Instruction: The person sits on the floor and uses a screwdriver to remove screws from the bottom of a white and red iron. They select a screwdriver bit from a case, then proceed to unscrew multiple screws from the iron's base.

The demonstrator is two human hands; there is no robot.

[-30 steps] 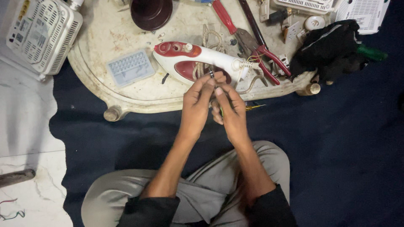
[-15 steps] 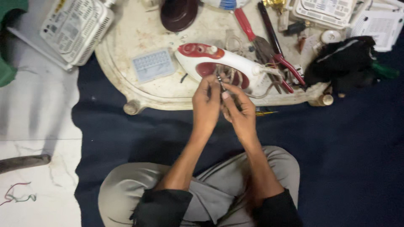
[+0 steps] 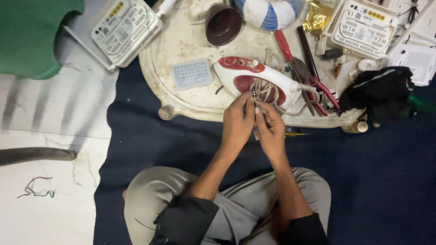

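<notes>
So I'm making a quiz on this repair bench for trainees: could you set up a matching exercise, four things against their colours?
Things:
1. iron
2. bowl
3. small parts box
4. cloth bundle

Colours:
A. black
B. pale blue
C. white and red
D. dark brown

Pairs: 1-C, 2-D, 3-B, 4-A

Red-and-white clothes iron [image 3: 259, 79] lies sideways on tray; cord end [image 3: 254, 95] pinched upright.
</notes>
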